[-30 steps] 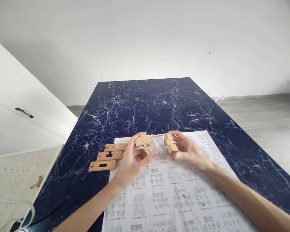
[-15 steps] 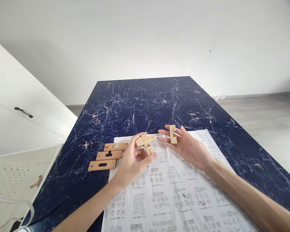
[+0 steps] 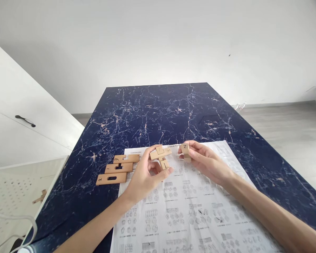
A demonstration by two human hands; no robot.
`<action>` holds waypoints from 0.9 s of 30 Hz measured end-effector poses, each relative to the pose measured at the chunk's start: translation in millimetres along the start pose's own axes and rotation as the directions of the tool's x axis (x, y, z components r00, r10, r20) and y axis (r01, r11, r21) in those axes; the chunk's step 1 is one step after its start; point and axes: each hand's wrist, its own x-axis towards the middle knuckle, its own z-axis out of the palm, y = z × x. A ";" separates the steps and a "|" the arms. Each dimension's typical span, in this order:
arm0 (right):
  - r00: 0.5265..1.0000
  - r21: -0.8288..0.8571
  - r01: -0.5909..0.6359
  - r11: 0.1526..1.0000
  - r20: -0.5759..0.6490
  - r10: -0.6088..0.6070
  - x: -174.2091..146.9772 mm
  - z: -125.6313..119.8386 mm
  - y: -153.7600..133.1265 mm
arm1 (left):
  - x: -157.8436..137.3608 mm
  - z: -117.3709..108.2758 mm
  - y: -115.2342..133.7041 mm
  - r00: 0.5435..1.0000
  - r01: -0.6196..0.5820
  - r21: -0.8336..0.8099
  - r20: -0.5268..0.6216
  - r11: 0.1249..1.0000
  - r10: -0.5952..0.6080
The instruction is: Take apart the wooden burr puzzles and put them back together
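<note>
My left hand (image 3: 143,172) is closed around a small assembly of interlocked wooden puzzle pieces (image 3: 160,153), its thumb and fingers gripping from both ends. In my right hand (image 3: 202,156) a single notched wooden puzzle piece (image 3: 185,150) is pinched between thumb and fingers, a dark mark like a 2 or Z on the face turned to me. A narrow gap separates the two held things. Both hands hover over a printed instruction sheet (image 3: 189,214) covered with small diagrams. To the left of my left hand lie flat slotted wooden pieces (image 3: 112,178), numbered in dark ink.
The dark blue marbled table (image 3: 152,112) reaches to near a white wall. At left stands a white cabinet (image 3: 28,105) with a black handle. Below it, a perforated white surface (image 3: 13,186) carries a wooden piece (image 3: 40,196) and a white cable (image 3: 28,219).
My right hand has turned the single piece so its marked face shows, and its fingers have closed from a looser hold. The left hand with the assembly has barely moved.
</note>
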 end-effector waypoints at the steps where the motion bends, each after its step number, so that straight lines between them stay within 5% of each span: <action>1: 1.000 -0.021 -0.008 1.000 -0.013 0.008 -0.5 -2.0 2.4 | 0.1 0.0 -0.5 1.000 -0.002 -0.001 0.003 1.000 0.002; 27: 0.993 -0.021 -0.019 1.000 0.118 0.021 -7.2 2.5 -2.0 | -3.4 0.7 3.8 0.997 -0.047 0.049 0.070 0.998 0.043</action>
